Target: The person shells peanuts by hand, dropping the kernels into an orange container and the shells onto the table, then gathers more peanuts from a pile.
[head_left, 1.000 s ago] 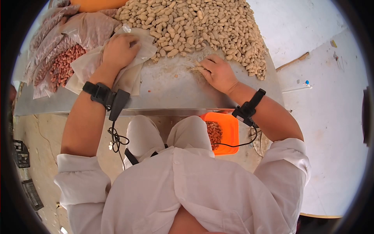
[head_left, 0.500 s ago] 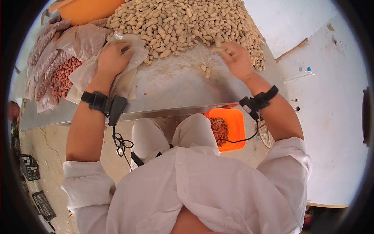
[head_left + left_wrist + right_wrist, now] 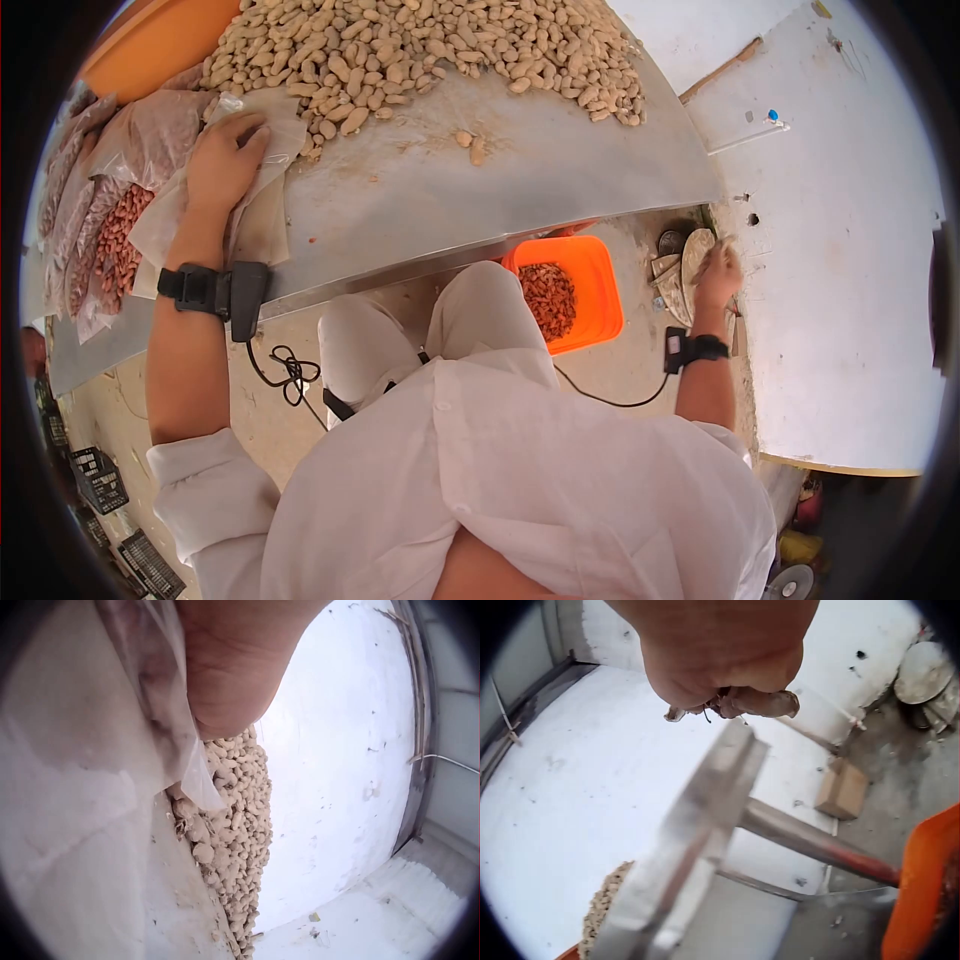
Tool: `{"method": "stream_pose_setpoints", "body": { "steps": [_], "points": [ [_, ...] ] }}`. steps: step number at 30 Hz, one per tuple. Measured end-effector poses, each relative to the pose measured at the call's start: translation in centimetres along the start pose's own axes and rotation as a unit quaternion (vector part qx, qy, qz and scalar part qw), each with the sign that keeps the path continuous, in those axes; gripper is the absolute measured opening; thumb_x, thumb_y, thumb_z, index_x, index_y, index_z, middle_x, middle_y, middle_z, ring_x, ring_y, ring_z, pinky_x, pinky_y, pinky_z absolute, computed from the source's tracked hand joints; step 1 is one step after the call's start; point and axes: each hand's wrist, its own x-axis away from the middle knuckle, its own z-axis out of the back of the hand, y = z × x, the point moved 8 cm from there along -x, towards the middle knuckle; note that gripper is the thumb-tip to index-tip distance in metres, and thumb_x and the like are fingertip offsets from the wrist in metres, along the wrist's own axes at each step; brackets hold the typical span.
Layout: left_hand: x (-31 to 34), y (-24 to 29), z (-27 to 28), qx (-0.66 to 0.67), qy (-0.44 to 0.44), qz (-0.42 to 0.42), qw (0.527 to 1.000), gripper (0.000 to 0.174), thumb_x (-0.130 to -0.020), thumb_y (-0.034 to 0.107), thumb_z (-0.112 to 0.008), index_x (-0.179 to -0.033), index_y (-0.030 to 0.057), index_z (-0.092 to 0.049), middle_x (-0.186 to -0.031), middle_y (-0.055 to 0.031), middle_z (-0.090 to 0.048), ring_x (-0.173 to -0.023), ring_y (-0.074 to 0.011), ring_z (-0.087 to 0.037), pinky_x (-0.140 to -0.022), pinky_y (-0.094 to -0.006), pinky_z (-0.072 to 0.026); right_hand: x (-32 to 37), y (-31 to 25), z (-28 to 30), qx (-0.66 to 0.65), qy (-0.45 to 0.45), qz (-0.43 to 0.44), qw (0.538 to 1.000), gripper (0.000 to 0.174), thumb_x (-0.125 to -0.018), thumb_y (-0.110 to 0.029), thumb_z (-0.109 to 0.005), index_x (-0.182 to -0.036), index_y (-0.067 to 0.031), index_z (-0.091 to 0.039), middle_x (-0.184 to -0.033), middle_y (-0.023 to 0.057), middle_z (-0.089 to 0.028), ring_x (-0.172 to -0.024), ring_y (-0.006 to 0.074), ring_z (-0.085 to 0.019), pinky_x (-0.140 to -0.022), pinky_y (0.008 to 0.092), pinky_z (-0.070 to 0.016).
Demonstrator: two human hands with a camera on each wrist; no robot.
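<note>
At the table's left, my left hand (image 3: 222, 165) rests on clear plastic bags (image 3: 265, 200), fingers loosely bent; the fingertips are hidden in the left wrist view, where a fold of plastic (image 3: 202, 784) hangs by the palm. Past those fingers lies a heap of unshelled peanuts (image 3: 400, 55). My right hand (image 3: 717, 278) is off the table, out to the right above the floor. Its fingers curl round dry brown scraps (image 3: 763, 702) that look like peanut shells; their ends stick out below the fist. Two loose peanuts (image 3: 477, 150) lie on the metal tabletop (image 3: 400, 190).
Filled bags of red shelled peanuts (image 3: 120, 235) sit at the left beside an orange basin (image 3: 160, 45). Under the table edge stands an orange tub (image 3: 597, 290) with reddish bits in it. A white wall (image 3: 850, 280) rises at the right, and round discarded items (image 3: 695, 260) lie by it.
My right hand has swung from the peanut heap out past the table's right edge, carrying the scraps. My left hand stays on the plastic bags. The head view has shifted.
</note>
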Motion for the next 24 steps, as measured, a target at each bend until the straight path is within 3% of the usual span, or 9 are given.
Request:
{"method": "stream_pose_setpoints", "body": {
  "steps": [3,7,10,13,14,16,19,21,24],
  "points": [
    [0.1,0.0,0.1,-0.004,0.001,0.004,1.000,0.030,-0.081,0.028,-0.057,-0.102,0.0082,-0.066,-0.111,-0.0094,-0.061,-0.104,-0.0271,-0.057,-0.089,-0.0343,-0.0436,1.1,8.0,1.5,0.196,0.020,0.049,0.979,0.020,-0.085,-0.021,-0.062,-0.082,-0.0008,-0.062,-0.058,0.0014,-0.054,-0.050,0.0075,-0.049,-0.043,0.0255,-0.0373],
    [0.1,-0.2,0.0,-0.004,0.001,0.006,1.000,0.030,-0.082,0.029,-0.057,-0.102,0.0079,-0.066,-0.111,-0.0096,-0.061,-0.105,-0.0275,-0.056,-0.089,-0.0346,-0.0433,3.2,15.2,-1.2,0.242,-0.054,-0.082,0.965,0.025,-0.083,-0.022,-0.063,-0.097,-0.0010,-0.064,-0.062,0.0028,-0.058,-0.051,0.0088,-0.052,-0.046,0.0254,-0.0418],
    [0.0,-0.3,-0.1,-0.004,0.004,-0.007,1.000,0.030,-0.082,0.029,-0.057,-0.102,0.0077,-0.066,-0.111,-0.0098,-0.061,-0.104,-0.0278,-0.056,-0.089,-0.0347,-0.0433,4.2,17.6,-2.3,0.299,-0.119,-0.204,0.924,0.035,-0.086,-0.027,-0.058,-0.110,-0.0016,-0.060,-0.079,0.0066,-0.064,-0.061,0.0179,-0.060,-0.055,0.0316,-0.0487],
    [0.0,-0.2,-0.1,0.002,0.003,-0.006,1.000,0.030,-0.082,0.028,-0.057,-0.101,0.0073,-0.066,-0.110,-0.0101,-0.062,-0.103,-0.0279,-0.057,-0.089,-0.0346,-0.0435,-0.2,23.3,-1.7,0.364,-0.134,0.012,0.922,0.047,-0.084,-0.037,-0.057,-0.116,-0.0024,-0.057,-0.091,0.0144,-0.064,-0.084,0.0246,-0.061,-0.077,0.0387,-0.0485],
    [0.0,-0.1,-0.1,0.005,0.001,-0.001,1.000,0.030,-0.082,0.028,-0.058,-0.101,0.0072,-0.066,-0.110,-0.0102,-0.062,-0.103,-0.0280,-0.057,-0.089,-0.0346,-0.0436,-0.2,23.2,-1.8,0.363,-0.138,0.019,0.921,0.049,-0.084,-0.038,-0.055,-0.117,-0.0016,-0.056,-0.096,0.0155,-0.063,-0.090,0.0255,-0.060,-0.082,0.0396,-0.0458],
    [0.0,-0.2,-0.2,0.011,-0.004,0.006,1.000,0.030,-0.082,0.028,-0.057,-0.101,0.0072,-0.066,-0.110,-0.0102,-0.062,-0.102,-0.0280,-0.058,-0.089,-0.0346,-0.0437,-0.2,22.1,-1.7,0.363,-0.145,0.032,0.920,0.052,-0.085,-0.040,-0.053,-0.118,0.0000,-0.055,-0.107,0.0178,-0.061,-0.100,0.0273,-0.056,-0.090,0.0416,-0.0404],
    [0.0,0.0,0.0,0.007,-0.001,-0.005,1.000,0.030,-0.082,0.028,-0.057,-0.102,0.0072,-0.065,-0.110,-0.0101,-0.062,-0.103,-0.0281,-0.058,-0.089,-0.0346,-0.0437,-2.5,18.2,1.5,0.401,0.032,0.022,0.915,0.039,-0.091,-0.029,-0.047,-0.111,0.0028,-0.056,-0.108,0.0183,-0.059,-0.097,0.0295,-0.058,-0.085,0.0351,-0.0448],
    [0.2,0.0,0.0,0.003,0.000,-0.009,1.000,0.031,-0.082,0.029,-0.056,-0.102,0.0072,-0.065,-0.111,-0.0100,-0.062,-0.103,-0.0282,-0.057,-0.089,-0.0346,-0.0436,-0.1,8.2,0.7,0.117,0.121,0.031,0.985,0.032,-0.091,-0.023,-0.048,-0.104,0.0058,-0.056,-0.102,0.0154,-0.060,-0.094,0.0232,-0.057,-0.085,0.0321,-0.0437],
    [-0.1,-0.2,0.0,-0.004,0.001,-0.008,1.000,0.031,-0.082,0.029,-0.056,-0.102,0.0074,-0.065,-0.111,-0.0100,-0.061,-0.103,-0.0284,-0.057,-0.089,-0.0347,-0.0436,1.1,-4.0,-2.9,0.033,0.099,0.216,0.971,0.024,-0.089,-0.016,-0.051,-0.100,0.0049,-0.058,-0.096,0.0099,-0.059,-0.088,0.0183,-0.056,-0.082,0.0303,-0.0432]
  ]
}}
